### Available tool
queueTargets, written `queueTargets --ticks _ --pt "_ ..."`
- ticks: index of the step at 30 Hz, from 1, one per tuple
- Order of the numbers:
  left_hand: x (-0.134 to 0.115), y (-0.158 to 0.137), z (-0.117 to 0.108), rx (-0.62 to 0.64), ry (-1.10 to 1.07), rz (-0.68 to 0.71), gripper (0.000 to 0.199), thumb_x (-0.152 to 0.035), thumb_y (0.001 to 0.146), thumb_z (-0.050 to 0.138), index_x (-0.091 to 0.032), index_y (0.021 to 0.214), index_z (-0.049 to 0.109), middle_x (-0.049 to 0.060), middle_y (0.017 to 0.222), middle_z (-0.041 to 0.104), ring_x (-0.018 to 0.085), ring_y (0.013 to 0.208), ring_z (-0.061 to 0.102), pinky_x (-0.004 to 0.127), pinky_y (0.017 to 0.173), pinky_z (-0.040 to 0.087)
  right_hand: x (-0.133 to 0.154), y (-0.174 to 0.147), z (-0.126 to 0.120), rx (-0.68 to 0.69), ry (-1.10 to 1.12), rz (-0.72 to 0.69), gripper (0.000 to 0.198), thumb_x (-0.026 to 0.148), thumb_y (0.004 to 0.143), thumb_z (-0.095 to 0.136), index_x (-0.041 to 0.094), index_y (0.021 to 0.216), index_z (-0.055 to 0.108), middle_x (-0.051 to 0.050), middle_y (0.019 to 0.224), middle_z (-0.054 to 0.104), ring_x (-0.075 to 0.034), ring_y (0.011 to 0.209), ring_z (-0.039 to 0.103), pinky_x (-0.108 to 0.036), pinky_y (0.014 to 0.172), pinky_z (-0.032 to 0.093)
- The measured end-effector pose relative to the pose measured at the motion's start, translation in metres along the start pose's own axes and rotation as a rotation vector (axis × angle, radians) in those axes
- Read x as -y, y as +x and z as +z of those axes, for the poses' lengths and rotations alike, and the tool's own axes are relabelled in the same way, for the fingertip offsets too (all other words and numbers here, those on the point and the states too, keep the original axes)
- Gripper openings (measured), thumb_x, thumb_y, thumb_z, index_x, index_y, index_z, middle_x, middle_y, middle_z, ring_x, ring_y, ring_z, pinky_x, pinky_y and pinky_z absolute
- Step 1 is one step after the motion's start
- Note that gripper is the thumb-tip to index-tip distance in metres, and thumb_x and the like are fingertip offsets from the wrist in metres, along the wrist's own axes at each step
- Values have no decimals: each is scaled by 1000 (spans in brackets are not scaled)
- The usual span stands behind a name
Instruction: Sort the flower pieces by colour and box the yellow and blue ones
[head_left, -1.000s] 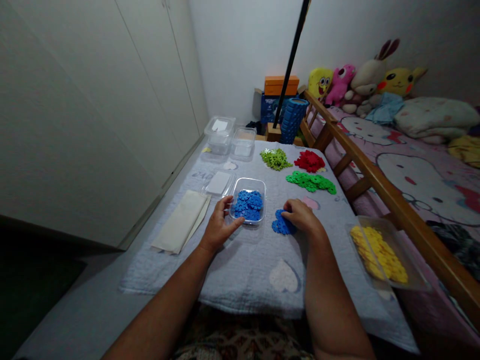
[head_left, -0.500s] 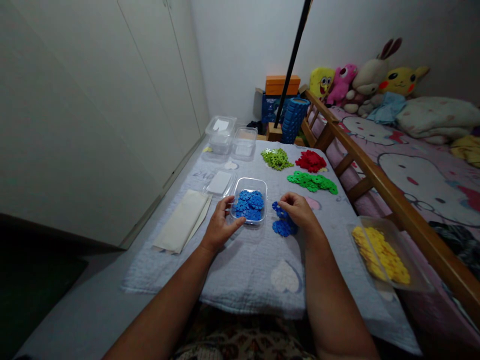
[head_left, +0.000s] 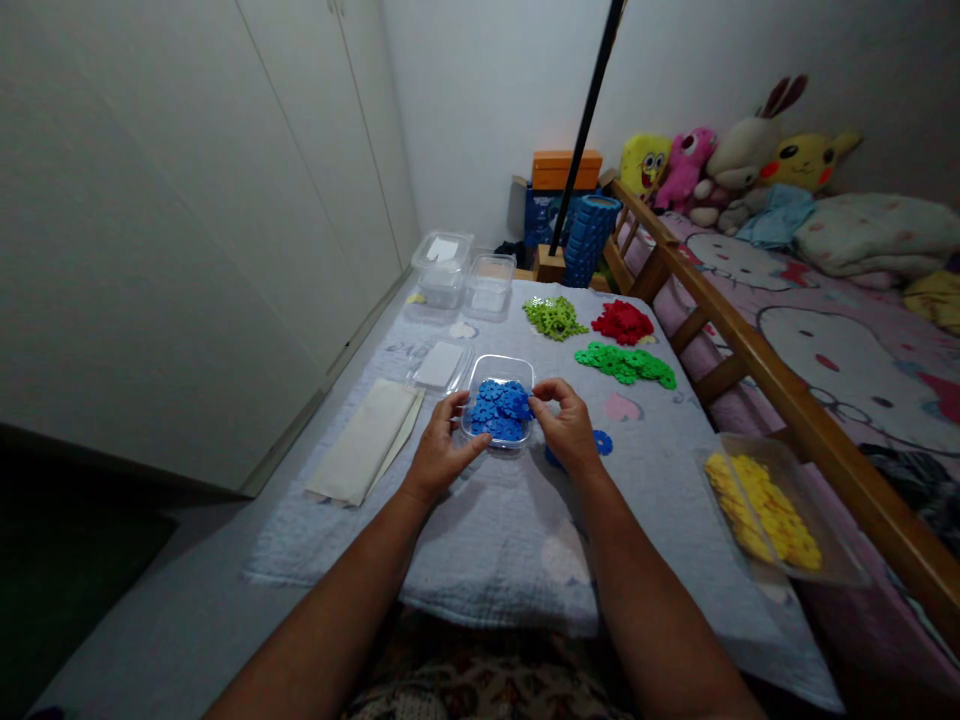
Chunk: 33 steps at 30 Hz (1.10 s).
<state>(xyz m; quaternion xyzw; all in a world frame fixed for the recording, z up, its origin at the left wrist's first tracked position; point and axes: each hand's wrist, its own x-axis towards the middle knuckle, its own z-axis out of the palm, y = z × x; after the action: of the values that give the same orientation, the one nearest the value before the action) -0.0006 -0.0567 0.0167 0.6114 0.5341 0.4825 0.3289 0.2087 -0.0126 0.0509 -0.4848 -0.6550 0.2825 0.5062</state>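
A clear plastic container partly filled with blue snowflake discs stands on the cloth in front of me. My left hand grips its left side, thumb at the near edge and fingers along the far left. At the right rim, my right hand pinches a blue snowflake disc between thumb and fingertips, over the edge of the container. Several more blue discs lie on the cloth, partly hidden beneath and behind my right hand.
Piles of lime discs, red discs and green discs lie at the back right. A box of yellow discs sits by the wooden bed rail. Folded paper, a clear lid and stacked containers are leftward.
My right hand has moved left from the loose blue discs to the container's right rim, carrying a blue disc. My left hand has stayed in place on the container.
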Motion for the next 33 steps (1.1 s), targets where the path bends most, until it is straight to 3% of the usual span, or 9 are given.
queueTargets --ticks 7,14,18,26,31,33 --pt "0 0 0 4 -8 6 66 -40 77 76 -22 134 47 12 132 55 27 120 56 42 97 48 11 -10 14 89 -235 -74 10 24 85 61 25 90 70 -4 92 70 -24 99 59 -45 102 36" --pt "-2 0 0 6 -19 0 67 -40 77 76 -23 134 46 12 132 55 26 121 56 43 99 48 13 -11 16 192 -381 -72 18 24 90 57 30 96 73 -5 101 73 -27 109 56 -54 115 20" --pt "-3 0 0 2 -25 -3 67 -41 77 77 -23 134 47 12 132 55 27 121 57 43 98 49 12 -9 10 165 -389 -75 20 25 90 56 28 99 73 -5 104 73 -27 109 56 -50 112 26" --pt "-3 0 -1 2 -4 -9 67 -41 77 76 -22 134 46 12 132 56 27 121 56 42 99 48 -6 14 -38 -10 -372 -44 16 27 86 54 22 90 69 -8 98 70 -26 101 58 -40 96 41" --pt "-4 0 0 2 -6 -14 66 -41 76 76 -22 133 47 12 131 56 26 119 57 41 97 49 -42 17 -75 149 -591 173 7 28 76 63 21 76 64 -5 79 64 -21 79 57 -35 80 43" --pt "-4 0 0 -1 -5 -17 66 -41 76 76 -23 133 47 11 131 56 26 119 57 42 97 49 -54 14 -85 226 -637 238 12 31 73 68 21 70 61 -2 71 61 -20 75 56 -33 75 42"
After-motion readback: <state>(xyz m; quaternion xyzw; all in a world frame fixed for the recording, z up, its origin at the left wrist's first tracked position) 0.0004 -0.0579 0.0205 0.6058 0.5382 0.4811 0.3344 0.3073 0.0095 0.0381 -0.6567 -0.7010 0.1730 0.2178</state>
